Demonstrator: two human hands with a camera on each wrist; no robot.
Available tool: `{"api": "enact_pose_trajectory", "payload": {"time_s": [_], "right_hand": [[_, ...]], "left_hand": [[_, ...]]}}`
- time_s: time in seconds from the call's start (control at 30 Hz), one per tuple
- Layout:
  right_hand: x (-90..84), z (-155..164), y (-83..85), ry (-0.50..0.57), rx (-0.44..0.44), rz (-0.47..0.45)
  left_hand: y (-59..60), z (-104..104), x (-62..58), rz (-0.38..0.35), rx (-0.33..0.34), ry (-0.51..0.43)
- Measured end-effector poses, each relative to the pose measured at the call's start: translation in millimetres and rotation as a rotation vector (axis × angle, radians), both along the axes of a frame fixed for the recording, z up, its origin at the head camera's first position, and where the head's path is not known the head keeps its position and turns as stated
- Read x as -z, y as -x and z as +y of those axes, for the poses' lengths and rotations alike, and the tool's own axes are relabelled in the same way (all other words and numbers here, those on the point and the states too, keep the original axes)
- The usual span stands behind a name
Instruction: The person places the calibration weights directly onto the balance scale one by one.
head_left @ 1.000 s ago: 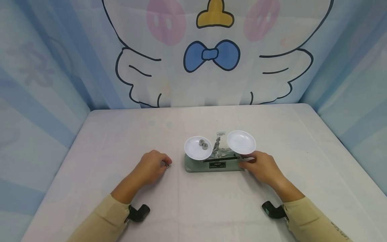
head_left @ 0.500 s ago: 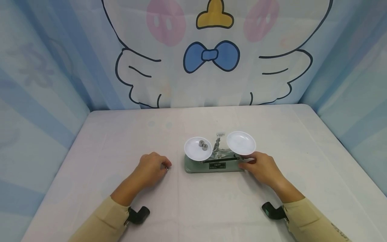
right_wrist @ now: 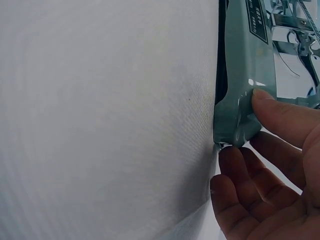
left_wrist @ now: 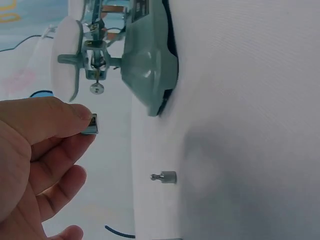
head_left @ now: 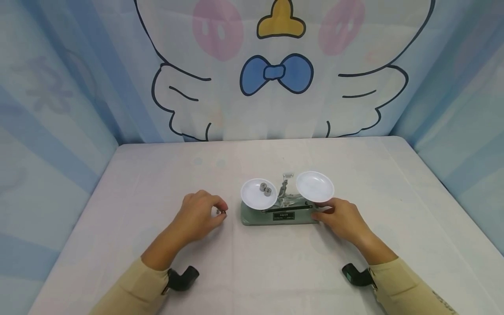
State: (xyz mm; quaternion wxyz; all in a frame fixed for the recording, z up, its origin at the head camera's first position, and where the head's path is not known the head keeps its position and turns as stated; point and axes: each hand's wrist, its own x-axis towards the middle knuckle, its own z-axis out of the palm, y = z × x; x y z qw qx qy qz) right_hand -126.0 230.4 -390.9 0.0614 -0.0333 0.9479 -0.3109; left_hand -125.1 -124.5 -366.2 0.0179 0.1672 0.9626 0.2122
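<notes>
Left hand [head_left: 198,215] pinches a small metal weight [left_wrist: 90,124] between thumb and fingertip, lifted off the table [head_left: 157,183]; other fingers loosely curled under it. Another small weight [left_wrist: 164,177] lies on its side on the cloth just below and beyond that hand's fingers, not touched. The balance scale [head_left: 278,213] sits just to the right of the left hand, its green base end close to the pinched weight. Right hand [head_left: 340,216] holds the right end of the scale base, thumb [right_wrist: 280,112] pressed on the top corner, fingers curled under and beside the end. Left pan [head_left: 253,199] of the scale, on the side nearer the left hand, carries two weights [head_left: 265,189] side by side. Right pan [head_left: 315,186] stands just above and behind the right hand's knuckles, and sits higher than the left pan. Pointer post [head_left: 285,186] upright between the pans. Beige sleeves [head_left: 405,286] on both forearms, black wrist cameras [head_left: 182,278] under them.
</notes>
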Motion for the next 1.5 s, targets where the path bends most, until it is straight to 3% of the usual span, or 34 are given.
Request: {"api": "enact_pose_trajectory", "payload": {"time_s": [0.17, 0.4, 0.6, 0.87, 1.5], "right_hand": [[1.1, 0, 0.2, 0.004, 0.002, -0.003], [1.4, 0, 0.7, 0.002, 0.000, 0.001], [0.6, -1, 0.4, 0.006, 0.003, -0.004], [-0.1, -1, 0.3, 0.003, 0.003, -0.006], [0.8, 0, 0.5, 0.000, -0.004, 0.001]], "left_hand": [[1.7, 8, -13.8, 0.013, 0.015, -0.013], [4.8, 17, -32.0, 0.102, 0.071, -0.009], [10.1, 27, -43.5, 0.117, 0.098, 0.000], [21.8, 42, -47.2, 0.089, 0.102, 0.010], [41.6, 59, -38.5, 0.095, 0.117, 0.046]]}}
